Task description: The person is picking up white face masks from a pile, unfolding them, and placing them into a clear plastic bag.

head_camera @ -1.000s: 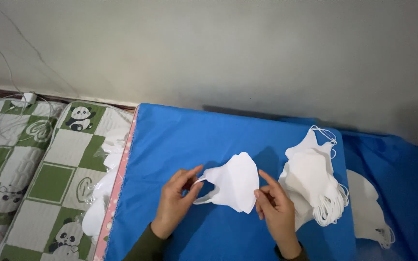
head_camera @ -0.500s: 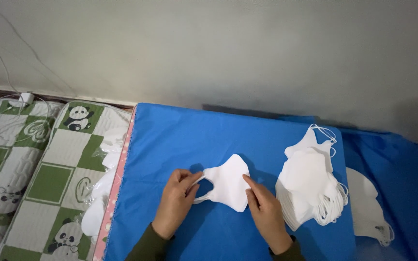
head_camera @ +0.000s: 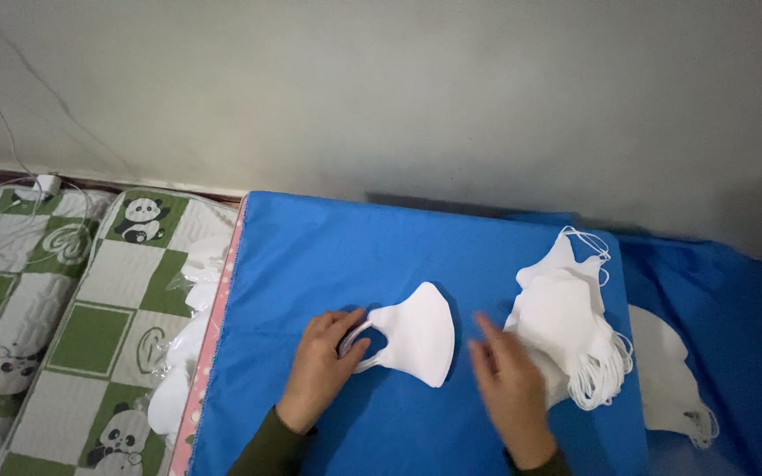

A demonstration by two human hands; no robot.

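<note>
Left hand pinches the ear loop of a white face mask mid blue board — right hand open, blurred, probably just touching the mask stack.

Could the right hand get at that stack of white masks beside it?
Probably yes. The right hand hovers open over the blue board, right beside the stack of white masks, with nothing lying between them.

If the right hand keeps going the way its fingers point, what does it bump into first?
Probably the stack of white masks: the right hand points up and slightly right, its fingertips beside the stack's left edge. The picture is blurry, so that's uncertain.
</note>
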